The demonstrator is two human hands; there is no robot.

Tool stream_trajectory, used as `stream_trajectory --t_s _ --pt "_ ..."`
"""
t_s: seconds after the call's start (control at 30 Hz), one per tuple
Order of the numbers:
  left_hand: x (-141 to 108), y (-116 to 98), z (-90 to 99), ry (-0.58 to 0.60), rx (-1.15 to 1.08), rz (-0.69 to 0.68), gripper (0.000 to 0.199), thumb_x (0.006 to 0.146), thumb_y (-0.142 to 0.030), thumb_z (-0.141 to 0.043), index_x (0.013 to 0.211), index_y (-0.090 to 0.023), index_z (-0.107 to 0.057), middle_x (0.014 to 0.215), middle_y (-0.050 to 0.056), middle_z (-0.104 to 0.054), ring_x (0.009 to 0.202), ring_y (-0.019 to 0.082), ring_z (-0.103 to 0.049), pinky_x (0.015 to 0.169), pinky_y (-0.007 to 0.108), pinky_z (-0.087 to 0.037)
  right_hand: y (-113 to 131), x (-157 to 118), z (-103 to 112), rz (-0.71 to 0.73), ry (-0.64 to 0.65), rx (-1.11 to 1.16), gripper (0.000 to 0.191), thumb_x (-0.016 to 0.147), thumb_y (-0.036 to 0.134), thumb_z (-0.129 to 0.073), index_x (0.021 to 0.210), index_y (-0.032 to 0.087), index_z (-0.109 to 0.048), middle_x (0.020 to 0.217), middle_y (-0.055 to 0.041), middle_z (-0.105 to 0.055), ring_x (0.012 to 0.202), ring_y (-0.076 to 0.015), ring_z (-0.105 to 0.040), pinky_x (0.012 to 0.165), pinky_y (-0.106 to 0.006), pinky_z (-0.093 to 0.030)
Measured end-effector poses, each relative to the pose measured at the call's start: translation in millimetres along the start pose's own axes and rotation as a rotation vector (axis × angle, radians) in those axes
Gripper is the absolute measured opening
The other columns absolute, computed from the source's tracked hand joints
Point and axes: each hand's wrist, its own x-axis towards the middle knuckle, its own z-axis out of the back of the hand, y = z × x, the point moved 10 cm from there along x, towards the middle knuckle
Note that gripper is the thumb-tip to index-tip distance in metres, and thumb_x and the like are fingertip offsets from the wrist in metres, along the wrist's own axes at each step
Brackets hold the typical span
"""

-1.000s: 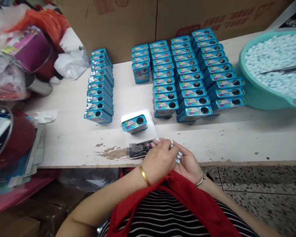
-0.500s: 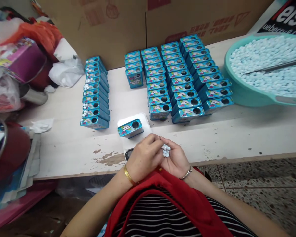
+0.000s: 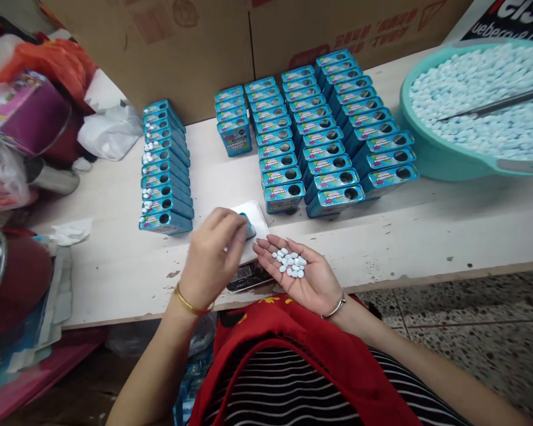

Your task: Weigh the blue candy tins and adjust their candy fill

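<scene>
My left hand point(image 3: 215, 251), with a gold bracelet at its wrist, is over a blue candy tin point(image 3: 250, 228) on a white digital scale point(image 3: 258, 220). The hand covers most of this tin. Its fingers are pinched together; whatever they hold is hidden. Beside it, my right hand point(image 3: 313, 284) lies palm up with stretched fingers, close to the scale's dark display point(image 3: 244, 273). Several small pale-blue candies point(image 3: 289, 262) rest in that palm.
Rows of blue tins point(image 3: 317, 138) with round openings stand at the back. Another row point(image 3: 160, 177), with candies on several lids, stands left. A turquoise basin point(image 3: 448, 165) of candies with a dark utensil is right. Bags point(image 3: 111, 130) and a red pot point(image 3: 24, 278) crowd the left; a cardboard box point(image 3: 204, 53) stands behind.
My left hand has moved left, away from my right palm, and now covers the tin on the scale. My right palm has opened out, showing more candies and the scale's display.
</scene>
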Motion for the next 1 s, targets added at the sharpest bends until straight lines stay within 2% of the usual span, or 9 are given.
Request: stream_trajectory --t_s 0.13,0.23,0.33,0.43,0.53,0.63,0.77,0.9,1.0 --pt "-23.1 -37.6 -72.1 0.321 0.056 -0.063 0.018 0.09 -0.02 -0.05 0.105 -0.014 -0.057 0.1 0.009 -0.057 0.089 0.018 -0.056 0.075 0.031 -0.051 2.2 -10.9 20.7 -0.017 -0.103 0.019 0.031 0.096 0.022 -0.037 0.097 0.014 -0.067 0.088 -0.0045 -0.075 0.088 -0.0129 -0.071 0.091 -0.029 -0.055" --pt "-37.6 -51.1 -109.2 0.359 0.203 -0.073 0.018 0.091 -0.018 -0.046 0.103 -0.013 -0.057 0.098 0.01 -0.057 0.088 0.02 -0.056 0.074 0.033 -0.051 0.9 -22.1 44.0 -0.065 -0.175 -0.026 0.03 0.095 0.025 -0.04 0.098 0.015 -0.068 0.096 -0.0059 -0.075 0.101 -0.0171 -0.068 0.095 -0.035 -0.053" --pt "-44.5 -60.8 -124.3 0.347 0.215 -0.111 0.019 0.093 -0.018 -0.041 0.102 -0.015 -0.057 0.095 0.009 -0.057 0.086 0.019 -0.057 0.069 0.031 -0.051 0.0 -30.8 58.3 -0.089 -0.202 -0.09 0.028 0.092 0.028 -0.045 0.105 0.018 -0.068 0.112 -0.0066 -0.071 0.114 -0.0197 -0.062 0.1 -0.04 -0.049" --pt "-47.6 -67.5 -128.0 0.373 0.194 -0.16 0.02 0.093 -0.017 -0.039 0.101 -0.014 -0.057 0.095 0.01 -0.058 0.086 0.02 -0.058 0.065 0.029 -0.05 -1.4 -34.0 58.4 -0.076 -0.205 -0.132 0.033 0.091 0.03 -0.045 0.115 0.021 -0.065 0.122 -0.006 -0.067 0.12 -0.0199 -0.058 0.104 -0.041 -0.045" --pt "-48.7 -63.1 -129.1 0.417 0.2 -0.123 0.021 0.092 -0.016 -0.038 0.104 -0.014 -0.056 0.096 0.01 -0.059 0.08 0.019 -0.06 0.057 0.028 -0.049 -4.4 -33.2 53.2 -0.065 -0.215 -0.137 0.034 0.09 0.029 -0.044 0.115 0.021 -0.065 0.122 -0.0061 -0.067 0.121 -0.02 -0.057 0.105 -0.041 -0.045" --pt "-49.7 -53.5 -128.3 0.438 0.21 -0.056 0.022 0.093 -0.017 -0.038 0.106 -0.015 -0.055 0.094 0.01 -0.058 0.072 0.018 -0.059 0.051 0.027 -0.046 -6.1 -30.6 48.9 -0.062 -0.207 -0.129 0.029 0.089 0.027 -0.046 0.107 0.02 -0.068 0.116 -0.006 -0.07 0.117 -0.0206 -0.06 0.102 -0.04 -0.047" --pt "-49.0 -45.5 -120.5 0.411 0.126 -0.006 0.019 0.092 -0.019 -0.041 0.104 -0.016 -0.056 0.096 0.01 -0.058 0.077 0.017 -0.059 0.059 0.028 -0.05 -4.9 -28.6 52.1 -0.062 -0.235 -0.062 0.023 0.089 0.022 -0.047 0.091 0.016 -0.069 0.098 -0.0057 -0.075 0.105 -0.0201 -0.067 0.095 -0.038 -0.053" --pt "-43.4 -41.2 -101.2 0.328 -0.039 0.03 0.013 0.088 -0.015 -0.046 0.096 -0.016 -0.056 0.095 0.006 -0.057 0.082 0.014 -0.058 0.068 0.026 -0.051 -3.3 -25.9 50.4 -0.06 -0.235 0.003 0.022 0.089 0.015 -0.046 0.089 0.016 -0.068 0.085 -0.0026 -0.075 0.09 -0.0169 -0.071 0.089 -0.034 -0.056" --pt "-32.4 -37.6 -68.9 0.178 -0.141 0.019 0.009 0.088 -0.015 -0.046 0.089 -0.016 -0.055 0.089 0.004 -0.057 0.079 0.011 -0.056 0.07 0.024 -0.05 -2.3 -21.8 42.6 -0.037 -0.193 0.005 0.024 0.091 0.014 -0.044 0.088 0.015 -0.067 0.082 -0.0019 -0.075 0.079 -0.0135 -0.072 0.088 -0.031 -0.057"
